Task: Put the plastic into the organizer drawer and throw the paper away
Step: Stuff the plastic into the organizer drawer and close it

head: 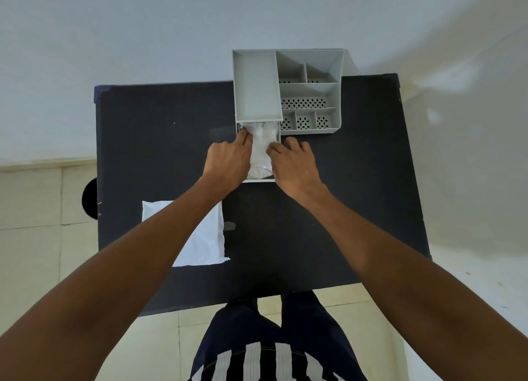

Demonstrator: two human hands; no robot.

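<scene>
Pressing crumpled plastic [261,149] into the open organizer drawer [258,180], left hand [227,160] and right hand [295,166] both have fingers curled onto it; paper [205,237] lies nearby.

Black, matte table top [160,140] with a dark blue edge at the far corners; white sheet of paper [204,237] lying on it. Light grey organizer [311,94], the floors of its small compartments patterned with rows of dark round holes; pale translucent white plastic [261,146] in the white-rimmed drawer [258,181]. Dark navy trousers [300,323] with white vertical stripes low down, over cream floor tiles [31,197] and below a pale grey-white wall [143,32].
</scene>
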